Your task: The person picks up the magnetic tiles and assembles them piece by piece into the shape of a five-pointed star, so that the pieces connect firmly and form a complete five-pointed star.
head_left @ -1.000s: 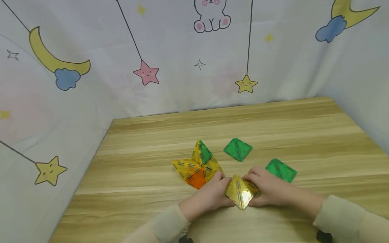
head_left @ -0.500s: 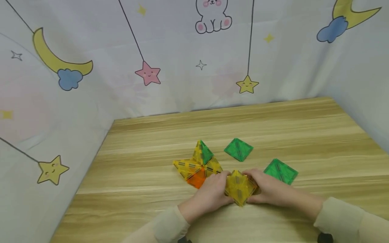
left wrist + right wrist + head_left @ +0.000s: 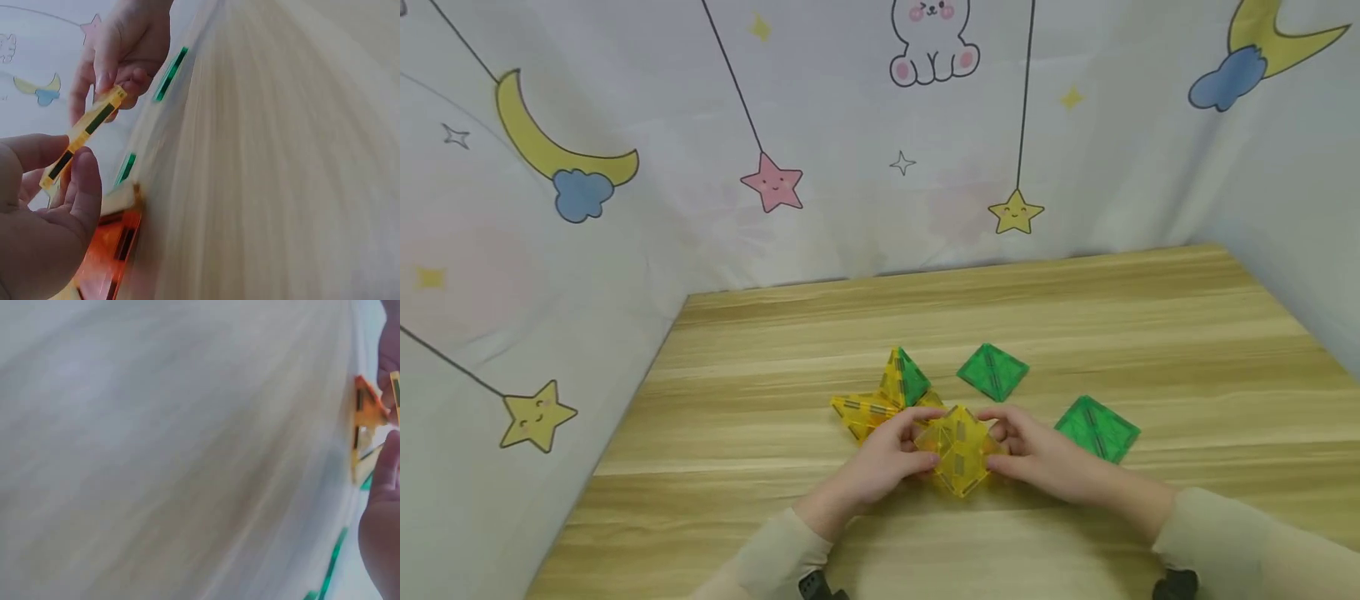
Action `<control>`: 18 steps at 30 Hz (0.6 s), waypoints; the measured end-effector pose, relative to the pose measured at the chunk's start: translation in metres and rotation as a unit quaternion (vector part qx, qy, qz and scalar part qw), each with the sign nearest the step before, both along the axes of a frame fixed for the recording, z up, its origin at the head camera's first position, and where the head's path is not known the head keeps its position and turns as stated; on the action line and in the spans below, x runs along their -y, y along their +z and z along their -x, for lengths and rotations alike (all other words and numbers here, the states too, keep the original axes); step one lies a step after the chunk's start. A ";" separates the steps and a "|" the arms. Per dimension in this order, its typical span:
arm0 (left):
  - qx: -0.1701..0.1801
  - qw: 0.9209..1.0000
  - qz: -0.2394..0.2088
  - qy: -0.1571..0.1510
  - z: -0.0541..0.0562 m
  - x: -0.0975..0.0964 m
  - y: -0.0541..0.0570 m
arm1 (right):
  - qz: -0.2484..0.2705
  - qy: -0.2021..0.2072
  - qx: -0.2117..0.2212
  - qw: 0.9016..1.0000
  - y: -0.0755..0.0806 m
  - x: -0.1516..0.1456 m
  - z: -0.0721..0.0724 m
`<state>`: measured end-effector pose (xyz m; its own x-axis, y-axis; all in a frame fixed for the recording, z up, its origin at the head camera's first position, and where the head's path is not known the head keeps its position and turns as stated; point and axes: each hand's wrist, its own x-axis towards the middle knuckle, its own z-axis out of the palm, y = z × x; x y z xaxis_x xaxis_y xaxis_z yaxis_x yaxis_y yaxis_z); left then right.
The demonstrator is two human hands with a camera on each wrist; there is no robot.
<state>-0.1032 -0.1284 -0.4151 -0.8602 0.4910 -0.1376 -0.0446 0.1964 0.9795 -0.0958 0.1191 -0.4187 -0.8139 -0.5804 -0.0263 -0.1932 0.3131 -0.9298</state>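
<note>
In the head view my left hand (image 3: 880,462) and right hand (image 3: 1048,458) hold a piece of yellow translucent magnetic tiles (image 3: 961,458) from its two sides, above the near middle of the table. The left wrist view has the held tiles (image 3: 81,140) nearly edge-on, pinched between thumb and fingers at both ends. Just behind my left hand stands a star-like build of magnetic tiles (image 3: 859,408) with yellow points and one green face (image 3: 916,382). Its orange tile (image 3: 109,250) shows in the left wrist view; my left hand hides part of the build in the head view.
Two diamond shapes of paired green tiles lie flat, one farther back (image 3: 992,372) and one right of my right hand (image 3: 1097,428). The wooden table (image 3: 760,333) ends at a white printed curtain (image 3: 850,225) behind and at the sides.
Both hands have lifted the yellow tiles and shifted left towards the star-like build. The piece has turned, and my fingers now hold it more by its outer edges.
</note>
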 end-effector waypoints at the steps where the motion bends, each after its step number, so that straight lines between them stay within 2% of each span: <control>1: 0.008 1.000 -0.011 0.001 0.000 0.004 0.000 | 0.010 0.002 0.009 1.000 0.001 0.003 0.001; 3: 0.014 1.000 -0.019 0.006 0.001 0.011 0.001 | 0.017 0.002 0.019 1.000 0.002 0.009 0.003; 10: 0.018 0.999 -0.024 0.044 -0.001 0.035 0.008 | 0.042 0.010 0.013 0.999 0.003 0.034 0.014; 14: 0.038 0.995 -0.044 0.076 -0.004 0.050 0.005 | 0.074 0.006 0.036 0.997 0.001 0.052 0.013; 18: 0.069 0.989 -0.082 0.104 -0.005 0.062 0.000 | 0.091 -0.008 0.061 0.994 -0.002 0.068 0.007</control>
<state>-0.0982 -0.1901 -0.4150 -0.9234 0.3309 -0.1945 -0.2034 0.0080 0.9791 -0.1023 0.0512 -0.4204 -0.8203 -0.5716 -0.0209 -0.0716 0.1389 -0.9877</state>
